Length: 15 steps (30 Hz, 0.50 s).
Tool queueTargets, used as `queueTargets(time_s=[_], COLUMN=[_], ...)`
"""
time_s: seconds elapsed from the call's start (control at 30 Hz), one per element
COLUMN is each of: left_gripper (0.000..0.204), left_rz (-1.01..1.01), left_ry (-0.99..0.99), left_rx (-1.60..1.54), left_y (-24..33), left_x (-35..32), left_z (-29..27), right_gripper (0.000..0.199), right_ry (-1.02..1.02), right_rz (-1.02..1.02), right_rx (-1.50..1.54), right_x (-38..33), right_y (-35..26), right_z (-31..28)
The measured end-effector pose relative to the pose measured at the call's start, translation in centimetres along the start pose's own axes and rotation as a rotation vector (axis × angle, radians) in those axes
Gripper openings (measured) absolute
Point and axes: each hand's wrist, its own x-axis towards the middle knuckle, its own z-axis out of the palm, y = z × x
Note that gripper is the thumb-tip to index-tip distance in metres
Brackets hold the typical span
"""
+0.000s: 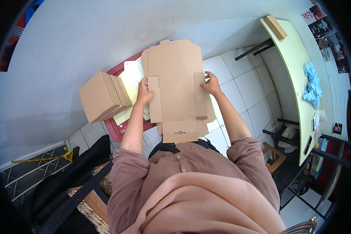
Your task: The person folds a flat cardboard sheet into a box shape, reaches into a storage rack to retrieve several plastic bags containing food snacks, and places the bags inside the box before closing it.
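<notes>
A brown cardboard box blank (177, 74), partly folded, lies in front of me over a red table. Its two long side flaps are bent up, and a front flap with a small slotted hole points toward my body. My left hand (145, 93) grips the left side flap, thumb on the inner side and fingers at the outer edge. On the opposite side my right hand (211, 84) pinches the right side flap, its thumb against the cardboard and its other fingers curled. The rounded far panel lies flat, away from me.
A stack of brown cardboard boxes (101, 97) and loose papers (133, 74) rest on the red table (115, 130) at left. A pale yellow desk (290, 58) to the right holds a blue plastic bag (312, 85), a phone (308, 145) and a narrow brown box (275, 27). White wall stands ahead.
</notes>
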Motion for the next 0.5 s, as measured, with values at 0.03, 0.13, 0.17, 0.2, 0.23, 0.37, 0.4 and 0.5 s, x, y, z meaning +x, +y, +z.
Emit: queueTargets(time_s=[0.03,0.13,0.17,0.2,0.23,0.37,0.4,0.5], left_gripper=[0.074,0.069,0.067,0.067,0.068,0.065,0.063,0.058], left_rz=[-0.019,-0.087,-0.112,-0.049,0.015,-0.018,0.046,0.178], left_ry=[-0.037,-0.178,-0.231,-0.22,-0.204,-0.334,-0.337,-0.322], left_rx=[-0.019,-0.092,-0.118,-0.048,0.021,0.123,0.193,0.38], left_y=[0.3,1.1,1.2,1.2,1.0,1.4,1.7,1.4], left_x=[0.1,0.7,1.0,1.3,1.6,2.8,3.0,3.2], left_z=[-0.2,-1.2,-1.6,-1.7,-2.0,-2.6,-2.6,-2.5], right_gripper=[0.057,0.053,0.052,0.052,0.051,0.051,0.049,0.043], right_ry=[-0.025,-0.133,-0.175,-0.206,-0.238,-0.342,-0.371,-0.426], right_rz=[0.011,0.008,0.003,-0.035,-0.078,-0.195,-0.217,-0.277], right_rx=[0.029,0.025,0.011,-0.041,-0.094,-0.173,-0.249,-0.436], right_x=[-0.1,0.5,0.9,1.1,1.5,2.6,2.8,3.2], right_y=[-0.2,-0.7,-0.8,-0.9,-1.2,-1.6,-1.6,-3.0], right_z=[-0.2,-1.1,-1.4,-1.5,-1.7,-1.5,-1.6,-1.6])
